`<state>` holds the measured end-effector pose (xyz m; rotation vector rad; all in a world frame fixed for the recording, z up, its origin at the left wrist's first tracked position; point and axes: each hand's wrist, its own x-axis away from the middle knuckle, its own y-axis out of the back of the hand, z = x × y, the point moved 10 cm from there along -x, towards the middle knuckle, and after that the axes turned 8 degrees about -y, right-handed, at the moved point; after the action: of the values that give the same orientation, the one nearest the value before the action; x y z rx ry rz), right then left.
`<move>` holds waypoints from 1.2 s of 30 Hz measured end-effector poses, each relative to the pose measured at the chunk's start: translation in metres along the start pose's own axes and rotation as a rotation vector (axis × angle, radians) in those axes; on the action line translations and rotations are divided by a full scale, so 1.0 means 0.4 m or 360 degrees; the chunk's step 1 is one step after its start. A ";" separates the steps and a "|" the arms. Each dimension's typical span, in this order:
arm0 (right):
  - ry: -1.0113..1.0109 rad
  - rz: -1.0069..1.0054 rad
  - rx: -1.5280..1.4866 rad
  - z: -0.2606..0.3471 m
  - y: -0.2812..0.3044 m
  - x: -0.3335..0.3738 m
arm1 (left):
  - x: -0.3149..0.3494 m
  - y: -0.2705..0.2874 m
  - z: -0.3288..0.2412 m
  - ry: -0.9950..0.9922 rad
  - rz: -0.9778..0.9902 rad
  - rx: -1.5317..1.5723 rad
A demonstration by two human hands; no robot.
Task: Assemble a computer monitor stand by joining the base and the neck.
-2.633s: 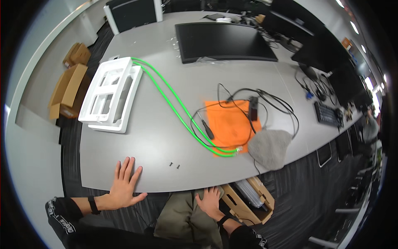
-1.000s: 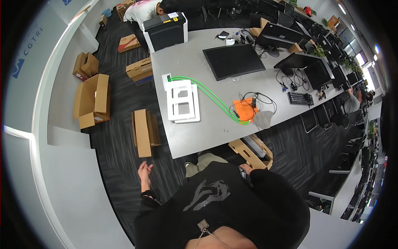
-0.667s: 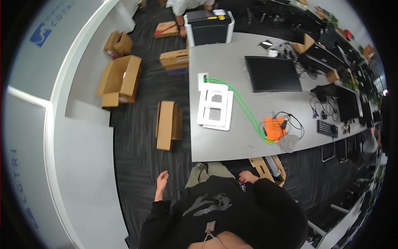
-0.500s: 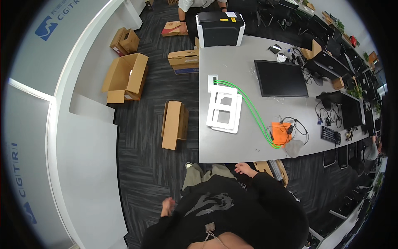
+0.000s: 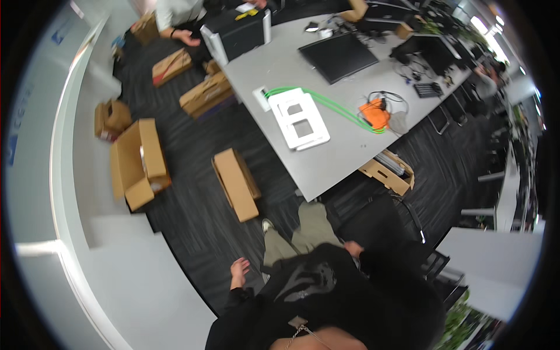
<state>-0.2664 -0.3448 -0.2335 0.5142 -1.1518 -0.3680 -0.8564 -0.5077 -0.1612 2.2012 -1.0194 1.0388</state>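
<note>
My left hand (image 5: pixel 239 269) hangs at my left side over the dark carpet, fingers stretched out and holding nothing. Beside my right hip is my right hand (image 5: pixel 353 249); its fingers are blurred and partly hidden. Ahead of my legs a closed brown cardboard box (image 5: pixel 236 185) lies on the floor. To its right stands the grey table (image 5: pixel 318 168), its near corner close to my knees. On it rest a white moulded tray with cut-out openings (image 5: pixel 300 120), green cables (image 5: pixel 333 105), an orange pouch (image 5: pixel 374 114) and a flat black monitor (image 5: pixel 338 57).
An open cardboard box (image 5: pixel 140 166) stands by the left wall, with smaller boxes (image 5: pixel 112 119) behind it. At the table's far end a person (image 5: pixel 178 23) is beside a black case with white ends (image 5: pixel 236 36). Under the right edge sits an open carton (image 5: pixel 391 172).
My view has swung, so the table now slants with its corner toward me. My right hand has drawn back from the table edge to my hip. The other person's hand has left the flat box.
</note>
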 end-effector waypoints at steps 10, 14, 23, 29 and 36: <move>-0.1415 -0.0384 -0.2576 0.294 -0.475 0.580 | -0.257 0.107 -0.400 -0.0072 0.0147 -0.1024; -0.1369 -0.0748 -0.3292 0.427 -0.570 0.664 | -0.187 -0.236 -0.321 -0.0138 0.0638 -0.1385; -0.1551 -0.1369 -0.3451 0.756 -1.264 0.807 | 0.494 -0.958 0.052 -0.0744 0.1881 -0.1692; -0.1910 -0.1259 -0.4333 0.923 -1.649 0.989 | 0.732 -0.940 0.370 -0.0829 0.2129 -0.2095; -0.1809 -0.1755 -0.2785 0.636 -1.553 1.159 | 0.589 -0.823 0.352 -0.0852 0.1648 -0.2137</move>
<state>-0.3417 -1.1525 -0.1476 -0.8510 -0.9635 -2.5255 -0.4334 -0.5060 -0.0930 0.7265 -2.2644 -0.1426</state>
